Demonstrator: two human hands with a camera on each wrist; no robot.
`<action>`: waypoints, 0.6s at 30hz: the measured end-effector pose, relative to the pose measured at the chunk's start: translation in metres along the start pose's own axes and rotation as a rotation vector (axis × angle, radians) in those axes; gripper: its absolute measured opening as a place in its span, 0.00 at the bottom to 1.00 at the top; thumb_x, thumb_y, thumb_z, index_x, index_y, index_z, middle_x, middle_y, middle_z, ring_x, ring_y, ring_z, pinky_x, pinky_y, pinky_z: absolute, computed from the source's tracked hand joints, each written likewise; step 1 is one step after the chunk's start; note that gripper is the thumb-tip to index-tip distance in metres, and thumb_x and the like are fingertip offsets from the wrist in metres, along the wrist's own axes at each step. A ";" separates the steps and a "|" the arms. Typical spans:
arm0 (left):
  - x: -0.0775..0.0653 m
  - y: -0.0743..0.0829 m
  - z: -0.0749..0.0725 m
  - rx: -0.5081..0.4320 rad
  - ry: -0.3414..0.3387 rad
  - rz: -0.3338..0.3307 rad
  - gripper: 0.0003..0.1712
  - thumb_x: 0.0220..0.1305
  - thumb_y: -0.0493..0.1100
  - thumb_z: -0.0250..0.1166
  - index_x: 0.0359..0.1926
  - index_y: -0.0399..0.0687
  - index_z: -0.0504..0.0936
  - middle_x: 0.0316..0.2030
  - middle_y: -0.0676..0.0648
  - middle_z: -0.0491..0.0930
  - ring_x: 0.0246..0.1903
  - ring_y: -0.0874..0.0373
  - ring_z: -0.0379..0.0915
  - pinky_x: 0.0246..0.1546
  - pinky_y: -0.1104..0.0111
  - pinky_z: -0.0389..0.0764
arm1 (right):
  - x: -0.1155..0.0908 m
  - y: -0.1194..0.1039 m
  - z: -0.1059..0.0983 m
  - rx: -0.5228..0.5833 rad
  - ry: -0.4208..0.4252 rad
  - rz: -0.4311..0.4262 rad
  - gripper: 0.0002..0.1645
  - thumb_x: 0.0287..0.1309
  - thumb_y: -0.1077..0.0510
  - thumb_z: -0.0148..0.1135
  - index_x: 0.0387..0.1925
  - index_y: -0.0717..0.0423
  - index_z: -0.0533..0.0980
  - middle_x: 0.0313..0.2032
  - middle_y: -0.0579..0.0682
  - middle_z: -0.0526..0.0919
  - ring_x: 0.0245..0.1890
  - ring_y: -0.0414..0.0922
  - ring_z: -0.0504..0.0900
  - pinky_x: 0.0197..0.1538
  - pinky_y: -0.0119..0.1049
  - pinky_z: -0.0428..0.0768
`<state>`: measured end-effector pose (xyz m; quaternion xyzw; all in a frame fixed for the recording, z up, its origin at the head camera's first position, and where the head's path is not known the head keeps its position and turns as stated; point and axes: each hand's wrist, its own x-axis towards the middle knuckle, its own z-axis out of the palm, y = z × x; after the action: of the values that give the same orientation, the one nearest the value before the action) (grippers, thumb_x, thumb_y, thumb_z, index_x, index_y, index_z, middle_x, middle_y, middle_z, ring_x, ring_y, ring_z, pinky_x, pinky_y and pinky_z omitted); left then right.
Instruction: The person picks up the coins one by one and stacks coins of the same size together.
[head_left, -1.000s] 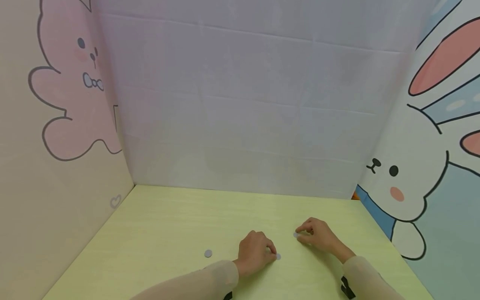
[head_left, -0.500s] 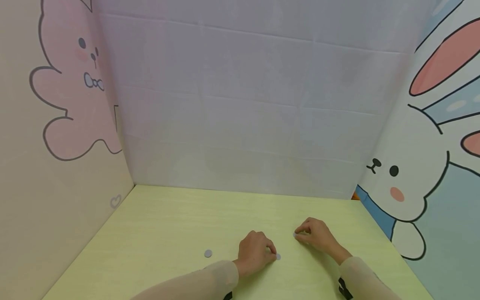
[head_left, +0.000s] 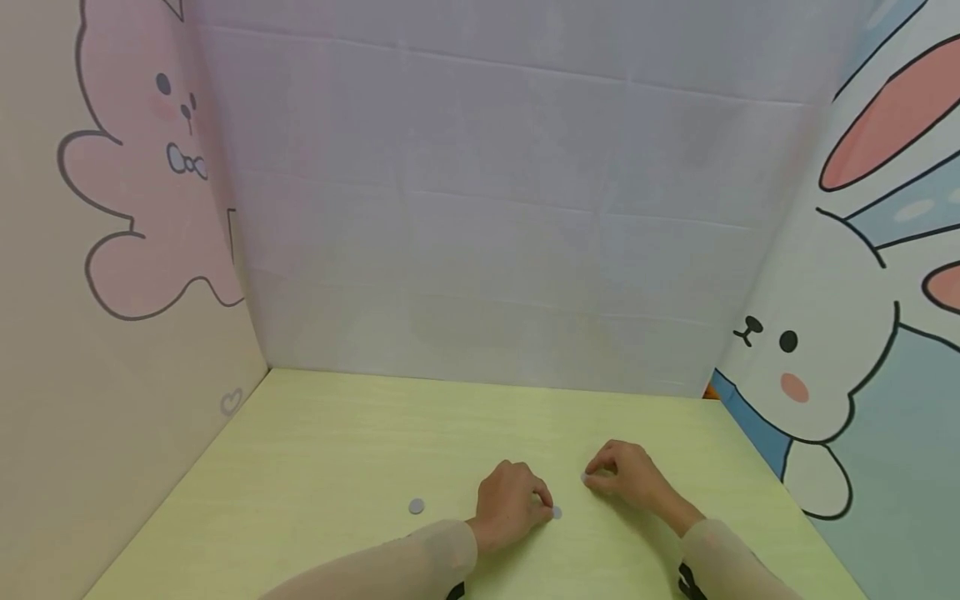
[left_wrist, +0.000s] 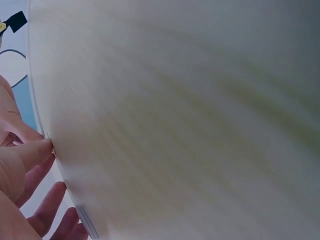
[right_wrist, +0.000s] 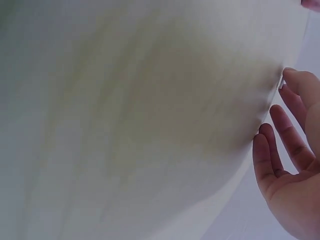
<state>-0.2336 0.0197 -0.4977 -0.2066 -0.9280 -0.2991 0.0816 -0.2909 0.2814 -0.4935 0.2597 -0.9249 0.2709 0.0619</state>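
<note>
Near the front of the table, my left hand point(head_left: 512, 507) pinches a small flat grey disc point(head_left: 557, 512) between thumb and finger, low at the tabletop. To its right and a bit farther back, my right hand point(head_left: 632, 475) holds another grey disc point(head_left: 585, 477), mostly covered by its fingertips. In the right wrist view, the thumb and index finger of the right hand point(right_wrist: 295, 150) meet at the table surface, the other fingers spread beside them. Left of the left hand lies a third grey disc point(head_left: 416, 506). The left wrist view shows thin layers stacked on the table point(left_wrist: 86, 222), next to the left fingers point(left_wrist: 47, 205).
The pale yellow table point(head_left: 337, 433) reaches back to a white cloth wall point(head_left: 480, 208). Side panels stand at both edges: a pink cartoon animal point(head_left: 150, 200) on the left, a white rabbit point(head_left: 825, 367) on the right.
My right hand has slid slightly left and nearer to me with its disc, closing the gap to the left hand. The left hand and the disc on the left have stayed put.
</note>
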 end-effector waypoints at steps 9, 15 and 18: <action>0.001 -0.001 0.004 0.020 0.019 0.009 0.07 0.53 0.52 0.85 0.24 0.65 0.93 0.28 0.62 0.78 0.32 0.66 0.66 0.30 0.73 0.68 | -0.007 -0.017 0.006 0.025 -0.019 -0.050 0.04 0.61 0.52 0.80 0.33 0.46 0.91 0.35 0.38 0.86 0.34 0.34 0.79 0.37 0.30 0.76; 0.001 -0.001 0.003 0.026 0.016 0.010 0.07 0.53 0.53 0.85 0.24 0.66 0.93 0.28 0.61 0.78 0.33 0.65 0.67 0.29 0.72 0.68 | -0.012 -0.028 0.010 0.056 -0.024 -0.092 0.03 0.60 0.54 0.80 0.33 0.47 0.91 0.35 0.39 0.86 0.36 0.37 0.82 0.39 0.31 0.79; 0.002 -0.001 0.003 0.022 0.008 0.012 0.07 0.54 0.53 0.84 0.25 0.66 0.93 0.29 0.61 0.78 0.33 0.65 0.67 0.30 0.73 0.68 | -0.014 -0.033 0.011 0.067 -0.022 -0.103 0.03 0.60 0.55 0.80 0.33 0.47 0.91 0.35 0.39 0.86 0.37 0.37 0.83 0.40 0.32 0.80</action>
<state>-0.2357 0.0209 -0.5004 -0.2101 -0.9296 -0.2893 0.0893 -0.2614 0.2577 -0.4911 0.3119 -0.9013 0.2951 0.0569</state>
